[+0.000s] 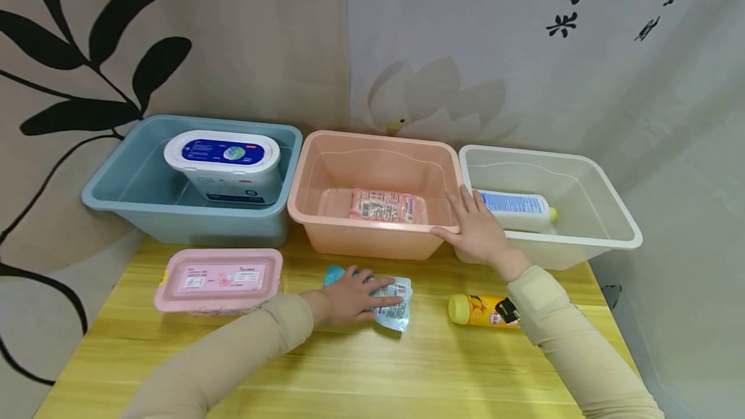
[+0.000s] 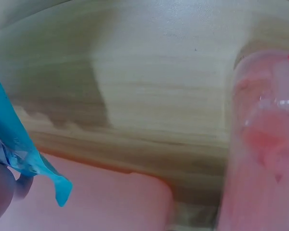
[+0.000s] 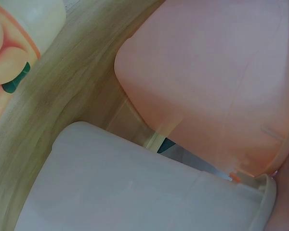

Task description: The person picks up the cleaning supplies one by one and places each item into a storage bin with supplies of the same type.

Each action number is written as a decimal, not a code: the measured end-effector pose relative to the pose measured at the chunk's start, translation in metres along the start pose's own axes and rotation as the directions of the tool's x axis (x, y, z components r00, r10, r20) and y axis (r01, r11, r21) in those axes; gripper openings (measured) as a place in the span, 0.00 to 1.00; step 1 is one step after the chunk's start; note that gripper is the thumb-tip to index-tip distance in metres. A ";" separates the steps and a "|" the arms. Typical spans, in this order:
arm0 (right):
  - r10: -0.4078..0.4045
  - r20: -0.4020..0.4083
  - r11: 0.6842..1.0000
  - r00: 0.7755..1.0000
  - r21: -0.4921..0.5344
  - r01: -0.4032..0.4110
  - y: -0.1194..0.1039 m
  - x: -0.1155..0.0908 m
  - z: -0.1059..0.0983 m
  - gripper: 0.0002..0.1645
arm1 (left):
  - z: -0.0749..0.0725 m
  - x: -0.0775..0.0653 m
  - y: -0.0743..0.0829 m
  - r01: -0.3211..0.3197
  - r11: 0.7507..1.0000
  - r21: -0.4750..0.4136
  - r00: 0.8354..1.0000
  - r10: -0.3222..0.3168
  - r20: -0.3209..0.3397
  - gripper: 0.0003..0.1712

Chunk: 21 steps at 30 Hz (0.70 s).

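Fingers spread over its top, my left hand (image 1: 352, 297) grips a light-blue packet (image 1: 397, 306) near the middle of the table. In the left wrist view the packet (image 2: 9, 125) shows its turquoise end, with a fingertip (image 2: 23, 186) against it. My right hand (image 1: 478, 230) lies with extended fingers over the adjoining rims of the peach bin (image 1: 372, 238) and the white bin (image 1: 605, 241). In the right wrist view, part of that hand shows at the edge, by the rims. A pink-printed packet (image 1: 381, 205) lies inside the peach bin; a white bottle (image 1: 515, 212) lies in the white one.
At the left, a blue bin (image 1: 192, 225) holds a white lidded tub (image 1: 233, 176). In front of it sits a pink lidded box (image 1: 218, 280). A yellow-orange bottle (image 1: 480, 310) lies under my right forearm on the wooden table (image 1: 372, 380). Curtains hang behind the bins.
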State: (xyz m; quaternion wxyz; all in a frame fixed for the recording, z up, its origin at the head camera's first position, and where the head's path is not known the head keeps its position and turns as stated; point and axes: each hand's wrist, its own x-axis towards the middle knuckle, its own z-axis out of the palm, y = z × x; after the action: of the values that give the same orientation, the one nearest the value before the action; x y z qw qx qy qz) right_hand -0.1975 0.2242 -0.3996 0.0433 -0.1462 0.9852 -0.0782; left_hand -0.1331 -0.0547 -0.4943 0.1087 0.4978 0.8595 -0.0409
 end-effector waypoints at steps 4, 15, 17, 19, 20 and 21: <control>0.003 0.000 1.000 1.000 0.005 -0.003 0.000 0.000 0.000 0.54 | -0.006 -0.002 0.001 -0.009 1.000 0.013 1.000 0.009 -0.009 0.31; -0.003 0.005 1.000 1.000 0.011 0.003 0.002 0.000 0.001 0.54 | -0.032 -0.007 0.005 -0.035 0.998 0.052 0.999 0.037 -0.032 0.30; -0.005 0.002 1.000 1.000 0.012 0.005 0.002 0.000 0.000 0.54 | -0.036 -0.008 0.006 -0.038 0.998 0.041 0.998 0.040 -0.038 0.30; -0.007 0.001 1.000 1.000 0.017 0.007 0.001 0.000 0.000 0.53 | -0.040 -0.009 0.006 -0.040 0.999 0.033 0.998 0.041 -0.046 0.30; -0.008 0.000 1.000 1.000 0.016 0.008 0.001 0.000 0.000 0.53 | -0.042 -0.010 0.006 -0.039 0.999 0.033 0.998 0.041 -0.049 0.31; -0.008 0.001 1.000 1.000 0.016 0.008 0.001 0.000 0.000 0.53 | -0.045 -0.010 0.006 -0.038 0.999 0.038 0.998 0.040 -0.054 0.31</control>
State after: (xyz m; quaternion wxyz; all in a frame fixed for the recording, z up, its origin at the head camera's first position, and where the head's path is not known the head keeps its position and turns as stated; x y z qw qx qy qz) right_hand -0.1981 0.2253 -0.3998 0.0446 -0.1496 0.9839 -0.0865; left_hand -0.1294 -0.0523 -0.4483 0.0766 0.5173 0.8514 -0.0407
